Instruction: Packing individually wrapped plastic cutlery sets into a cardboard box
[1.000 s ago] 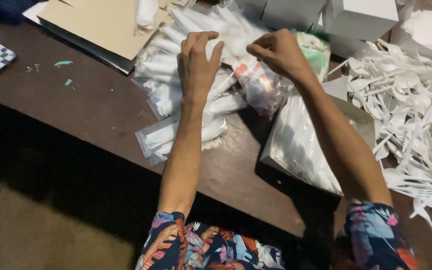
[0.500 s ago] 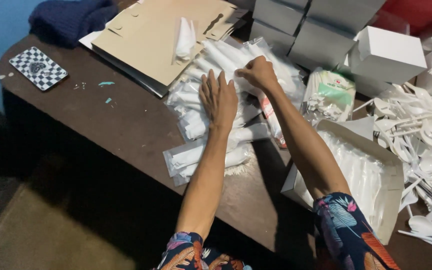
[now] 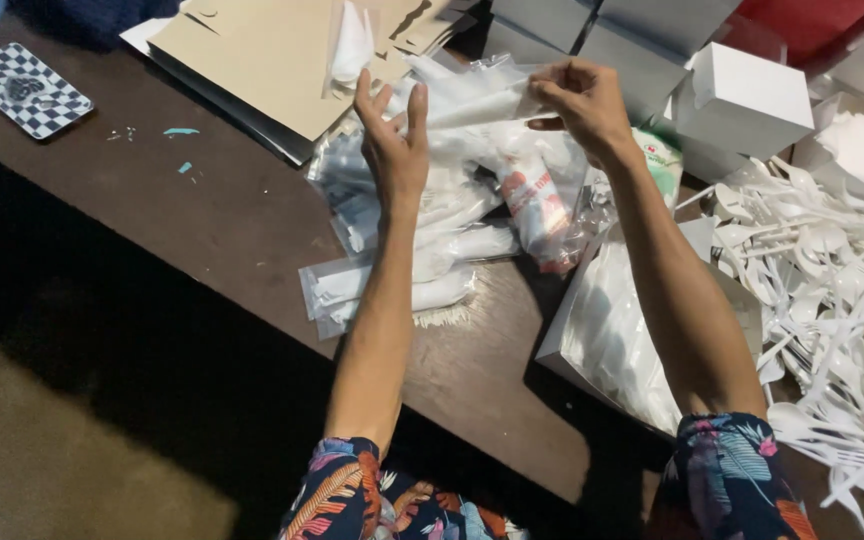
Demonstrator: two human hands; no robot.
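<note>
A: What changed since half a second ago?

B: Both hands have come up off the pile. The right hand (image 3: 582,100) now pinches one clear plastic sleeve (image 3: 477,100) at its right end, lifted above the heap at the far middle of the table (image 3: 242,240). The left hand (image 3: 392,150) is raised beside it — fingers spread, touching the sleeve's left end, gripping nothing that I can see.

A: Meaning?

B: One sleeve singled out from the stack, I judge.

A: Counts?

B: Sleeve in hand — one. Packed sleeves (image 3: 392,285) below: a heap, not countable. White boxes (image 3: 747,95): one clearly seen, others partly hidden. Loose white cutlery (image 3: 832,300), right: too many to count. Checkered case (image 3: 24,88), far left: one.
</note>
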